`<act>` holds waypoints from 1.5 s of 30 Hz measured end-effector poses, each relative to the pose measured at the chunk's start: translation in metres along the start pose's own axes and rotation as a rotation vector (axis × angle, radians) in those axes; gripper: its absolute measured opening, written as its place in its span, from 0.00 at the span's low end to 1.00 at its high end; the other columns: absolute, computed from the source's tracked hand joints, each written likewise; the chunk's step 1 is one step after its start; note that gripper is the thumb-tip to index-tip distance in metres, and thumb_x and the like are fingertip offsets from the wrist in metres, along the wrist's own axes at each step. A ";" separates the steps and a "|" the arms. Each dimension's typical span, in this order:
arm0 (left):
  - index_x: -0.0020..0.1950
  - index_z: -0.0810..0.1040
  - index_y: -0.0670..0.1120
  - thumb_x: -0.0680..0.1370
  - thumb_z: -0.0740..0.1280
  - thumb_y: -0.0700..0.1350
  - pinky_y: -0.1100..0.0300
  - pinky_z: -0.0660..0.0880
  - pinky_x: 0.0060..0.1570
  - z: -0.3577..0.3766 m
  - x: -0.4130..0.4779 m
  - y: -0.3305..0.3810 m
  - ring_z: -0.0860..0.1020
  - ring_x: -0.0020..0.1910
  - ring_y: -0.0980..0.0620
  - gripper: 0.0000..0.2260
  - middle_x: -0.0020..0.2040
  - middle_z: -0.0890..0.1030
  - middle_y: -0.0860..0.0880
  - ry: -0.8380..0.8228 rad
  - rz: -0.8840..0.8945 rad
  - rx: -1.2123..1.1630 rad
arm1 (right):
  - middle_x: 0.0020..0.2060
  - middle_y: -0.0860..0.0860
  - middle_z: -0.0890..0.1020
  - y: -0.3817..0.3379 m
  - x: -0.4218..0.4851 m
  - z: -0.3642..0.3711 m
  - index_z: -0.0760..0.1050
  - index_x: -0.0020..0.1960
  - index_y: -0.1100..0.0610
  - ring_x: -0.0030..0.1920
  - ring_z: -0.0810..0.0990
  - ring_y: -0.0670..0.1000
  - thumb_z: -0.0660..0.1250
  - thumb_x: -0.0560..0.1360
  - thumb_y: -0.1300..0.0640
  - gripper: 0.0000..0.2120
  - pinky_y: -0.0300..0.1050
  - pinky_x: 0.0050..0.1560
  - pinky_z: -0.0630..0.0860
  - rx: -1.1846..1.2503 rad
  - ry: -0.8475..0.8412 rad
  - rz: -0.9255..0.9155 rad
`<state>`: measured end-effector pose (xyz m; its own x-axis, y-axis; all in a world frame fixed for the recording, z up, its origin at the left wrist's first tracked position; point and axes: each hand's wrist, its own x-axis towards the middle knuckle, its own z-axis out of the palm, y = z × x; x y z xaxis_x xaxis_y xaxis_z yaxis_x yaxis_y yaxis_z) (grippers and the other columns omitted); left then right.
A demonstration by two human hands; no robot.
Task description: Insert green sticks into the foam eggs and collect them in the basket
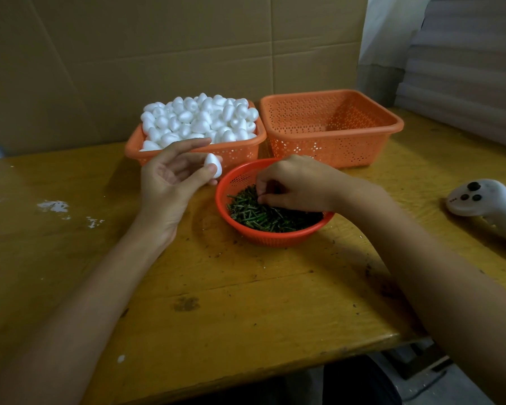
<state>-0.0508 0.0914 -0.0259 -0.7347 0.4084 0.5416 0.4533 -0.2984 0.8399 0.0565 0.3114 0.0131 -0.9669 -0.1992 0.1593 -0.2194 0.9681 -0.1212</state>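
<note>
My left hand [170, 182] holds one white foam egg [214, 165] between thumb and fingertips, just left of the round red bowl [278, 236]. The bowl holds a heap of short green sticks [263, 216]. My right hand [292, 182] reaches down into the bowl with its fingertips pinched among the sticks; whether a stick is gripped is hidden. Behind, an orange basket [240, 150] is piled high with white foam eggs [199, 118]. To its right stands an empty orange perforated basket [333, 147].
A white handheld controller [479, 200] lies on the yellow wooden table [231, 302] at the right edge. Cardboard sheets form a wall behind the baskets. White paint marks spot the table's left side. The table's front edge drops off near me.
</note>
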 end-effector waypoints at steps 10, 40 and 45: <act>0.58 0.86 0.43 0.76 0.78 0.37 0.46 0.84 0.55 -0.002 0.000 -0.001 0.87 0.53 0.39 0.12 0.54 0.88 0.40 0.022 -0.027 0.007 | 0.50 0.45 0.85 0.000 0.000 0.000 0.82 0.54 0.48 0.53 0.82 0.49 0.70 0.80 0.50 0.05 0.53 0.57 0.77 0.005 0.004 -0.009; 0.57 0.83 0.42 0.73 0.80 0.37 0.45 0.80 0.64 -0.001 -0.003 0.003 0.85 0.59 0.41 0.14 0.54 0.88 0.42 -0.006 0.020 0.057 | 0.50 0.44 0.85 0.003 0.001 0.003 0.82 0.54 0.48 0.53 0.82 0.49 0.70 0.79 0.50 0.05 0.52 0.56 0.77 0.002 0.017 -0.013; 0.63 0.79 0.43 0.74 0.79 0.35 0.47 0.81 0.63 0.001 -0.003 0.005 0.85 0.58 0.42 0.20 0.54 0.88 0.43 -0.004 0.009 0.063 | 0.49 0.43 0.85 0.003 0.001 0.004 0.82 0.53 0.48 0.52 0.82 0.48 0.71 0.79 0.51 0.04 0.51 0.55 0.77 0.010 0.027 -0.015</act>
<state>-0.0458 0.0894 -0.0229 -0.7289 0.4093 0.5488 0.4904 -0.2471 0.8357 0.0543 0.3138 0.0091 -0.9596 -0.2096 0.1879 -0.2356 0.9634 -0.1282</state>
